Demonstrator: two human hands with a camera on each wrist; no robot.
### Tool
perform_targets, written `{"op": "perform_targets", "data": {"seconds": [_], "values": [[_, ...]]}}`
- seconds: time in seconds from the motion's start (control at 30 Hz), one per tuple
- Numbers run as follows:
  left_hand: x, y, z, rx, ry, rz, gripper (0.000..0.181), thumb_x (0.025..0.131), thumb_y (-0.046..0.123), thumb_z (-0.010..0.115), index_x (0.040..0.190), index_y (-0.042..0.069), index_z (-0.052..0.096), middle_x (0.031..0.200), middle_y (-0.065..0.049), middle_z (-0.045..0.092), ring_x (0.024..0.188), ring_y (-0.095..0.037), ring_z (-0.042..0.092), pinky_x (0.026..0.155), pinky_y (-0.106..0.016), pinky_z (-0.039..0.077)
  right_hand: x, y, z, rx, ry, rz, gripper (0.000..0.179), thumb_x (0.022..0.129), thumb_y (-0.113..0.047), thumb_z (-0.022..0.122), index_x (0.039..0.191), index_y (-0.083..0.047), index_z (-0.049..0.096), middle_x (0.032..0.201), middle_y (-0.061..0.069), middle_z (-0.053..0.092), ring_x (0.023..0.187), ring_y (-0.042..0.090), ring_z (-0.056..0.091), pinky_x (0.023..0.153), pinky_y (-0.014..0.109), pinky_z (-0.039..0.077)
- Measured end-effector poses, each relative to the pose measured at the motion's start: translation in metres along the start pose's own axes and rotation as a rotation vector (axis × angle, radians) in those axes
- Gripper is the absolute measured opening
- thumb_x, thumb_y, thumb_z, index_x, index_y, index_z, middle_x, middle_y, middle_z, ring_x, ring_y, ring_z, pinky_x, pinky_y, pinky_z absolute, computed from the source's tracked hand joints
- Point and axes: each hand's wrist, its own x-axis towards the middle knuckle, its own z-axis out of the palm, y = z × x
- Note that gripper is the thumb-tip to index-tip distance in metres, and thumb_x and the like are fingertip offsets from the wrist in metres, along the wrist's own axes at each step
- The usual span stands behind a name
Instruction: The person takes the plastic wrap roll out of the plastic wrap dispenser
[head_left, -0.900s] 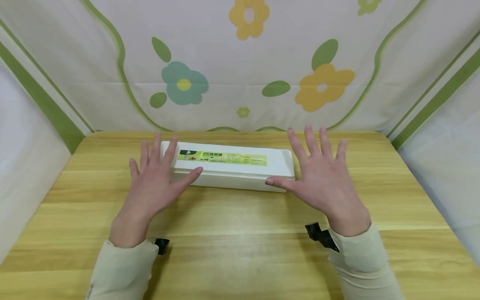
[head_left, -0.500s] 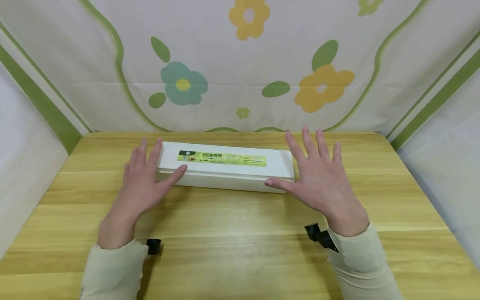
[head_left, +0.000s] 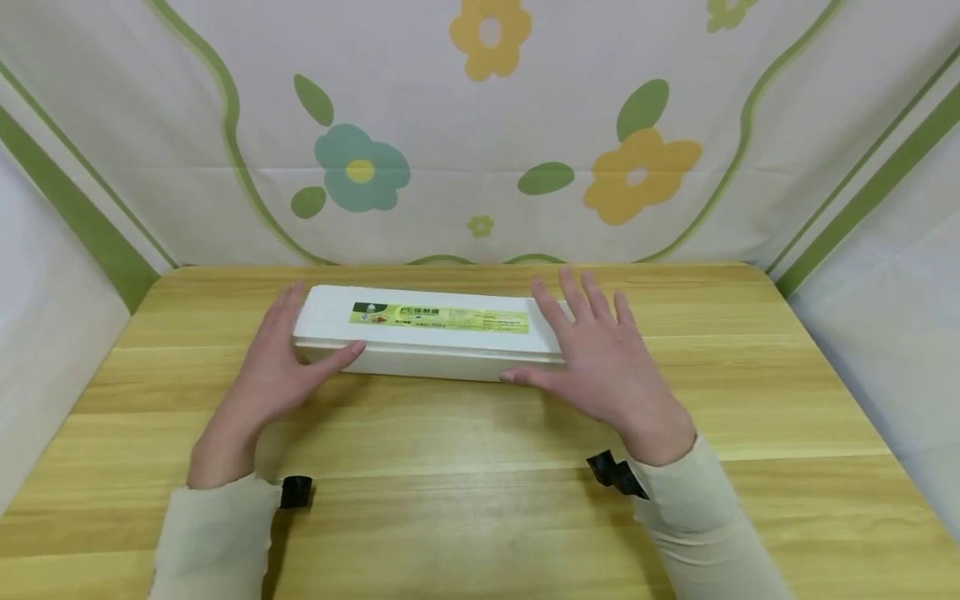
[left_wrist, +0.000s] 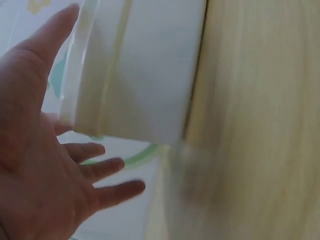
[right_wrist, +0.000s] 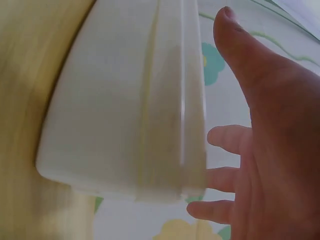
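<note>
A long white cling film box (head_left: 442, 364) with a yellow-green label (head_left: 442, 317) on its lid lies flat near the back of the table. At its left end is my left hand (head_left: 272, 367), fingers extended and thumb reaching along the front edge. My right hand (head_left: 611, 367) hovers over the right end with its fingers spread, hiding that corner. In the left wrist view, the straight fingers stand off the box's end (left_wrist: 145, 75). The right wrist view shows a gap between thumb and box wall (right_wrist: 110, 100). Neither hand grips it.
A wooden table (head_left: 465, 500) lies under both hands. Behind it hangs a white cloth (head_left: 450, 125) with printed flowers, and pale cloth also flanks both sides. Small black wrist cameras (head_left: 296, 492) sit at the cuffs.
My left hand has moved left, off the lid to the box's left end. More recently, my right hand has come left over the right end. The box has stayed in place.
</note>
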Motion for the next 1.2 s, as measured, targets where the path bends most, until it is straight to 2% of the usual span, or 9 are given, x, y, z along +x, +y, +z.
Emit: {"op": "perform_targets", "data": {"seconds": [0.1, 0.23, 0.27, 0.33, 0.47, 0.67, 0.8, 0.97, 1.2], "values": [[0.001, -0.011, -0.002, -0.114, -0.029, -0.027, 0.125, 0.09, 0.045, 0.088, 0.175, 0.02, 0.0, 0.18, -0.016, 0.012, 0.158, -0.047, 0.028, 0.119, -0.071, 0.034, 0.003, -0.004, 0.008, -0.001, -0.01, -0.03, 0.114, 0.087, -0.091, 0.057, 0.175, -0.033, 0.012, 0.183, 0.009, 0.002, 0.169, 0.04, 0.002, 0.131, 0.071, 0.005], [0.001, -0.027, -0.006, -0.237, -0.093, -0.099, 0.135, 0.087, 0.038, 0.093, 0.174, 0.026, -0.009, 0.182, -0.009, 0.006, 0.156, -0.047, 0.032, 0.12, -0.068, 0.036, 0.006, -0.006, 0.017, -0.014, -0.026, -0.059, 0.11, 0.09, -0.087, 0.06, 0.174, -0.032, 0.015, 0.183, 0.011, 0.003, 0.169, 0.042, 0.002, 0.13, 0.073, 0.007], [0.002, -0.03, -0.007, -0.263, -0.104, -0.107, 0.135, 0.087, 0.035, 0.093, 0.174, 0.027, -0.009, 0.182, -0.008, 0.005, 0.157, -0.047, 0.031, 0.123, -0.06, 0.037, 0.006, -0.007, 0.018, -0.016, -0.027, -0.063, 0.109, 0.09, -0.086, 0.06, 0.174, -0.032, 0.016, 0.183, 0.011, 0.004, 0.169, 0.042, 0.002, 0.13, 0.073, 0.008], [0.003, -0.034, -0.01, -0.309, -0.123, -0.116, 0.133, 0.088, 0.03, 0.092, 0.174, 0.028, -0.009, 0.182, -0.008, 0.004, 0.153, -0.045, 0.037, 0.118, -0.042, 0.047, 0.007, -0.007, 0.02, -0.018, -0.027, -0.069, 0.109, 0.09, -0.085, 0.062, 0.174, -0.032, 0.016, 0.183, 0.012, 0.005, 0.169, 0.043, 0.001, 0.13, 0.073, 0.009], [0.007, -0.039, -0.013, -0.359, -0.153, -0.101, 0.126, 0.09, 0.021, 0.091, 0.175, 0.03, -0.002, 0.182, -0.006, 0.008, 0.135, -0.029, 0.055, 0.091, -0.014, 0.053, 0.007, -0.006, 0.023, -0.01, -0.023, -0.074, 0.11, 0.09, -0.082, 0.064, 0.175, -0.032, 0.014, 0.183, 0.013, 0.006, 0.169, 0.043, 0.001, 0.131, 0.072, 0.011], [0.011, -0.047, -0.015, -0.387, -0.199, -0.061, 0.122, 0.087, 0.013, 0.092, 0.174, 0.033, 0.01, 0.174, -0.012, 0.025, 0.104, -0.016, 0.07, 0.086, -0.021, 0.059, 0.009, -0.006, 0.025, -0.005, -0.004, -0.091, 0.11, 0.091, -0.081, 0.066, 0.175, -0.032, 0.015, 0.182, 0.014, 0.009, 0.168, 0.044, 0.002, 0.13, 0.072, 0.014], [0.015, -0.054, -0.018, -0.397, -0.202, -0.019, 0.117, 0.086, 0.009, 0.092, 0.174, 0.03, 0.018, 0.169, -0.011, 0.032, 0.119, -0.011, 0.061, 0.088, -0.02, 0.059, 0.01, -0.007, 0.025, -0.002, 0.0, -0.096, 0.109, 0.092, -0.08, 0.065, 0.175, -0.031, 0.015, 0.182, 0.014, 0.01, 0.168, 0.043, 0.003, 0.131, 0.071, 0.015], [0.023, -0.063, -0.021, -0.409, -0.245, 0.037, 0.107, 0.087, 0.005, 0.09, 0.171, 0.028, 0.028, 0.168, -0.004, 0.038, 0.134, -0.013, 0.046, 0.094, -0.017, 0.056, 0.01, -0.006, 0.023, -0.007, -0.008, -0.088, 0.109, 0.092, -0.079, 0.066, 0.175, -0.031, 0.014, 0.182, 0.014, 0.01, 0.168, 0.043, 0.002, 0.131, 0.07, 0.015], [0.033, -0.067, -0.022, -0.429, -0.289, 0.004, 0.098, 0.091, 0.006, 0.087, 0.17, 0.027, 0.034, 0.166, -0.001, 0.042, 0.138, -0.01, 0.046, 0.1, -0.012, 0.045, 0.011, -0.004, 0.021, -0.008, -0.025, -0.074, 0.109, 0.092, -0.078, 0.067, 0.175, -0.031, 0.013, 0.182, 0.014, 0.009, 0.168, 0.044, 0.002, 0.131, 0.07, 0.014]]}}
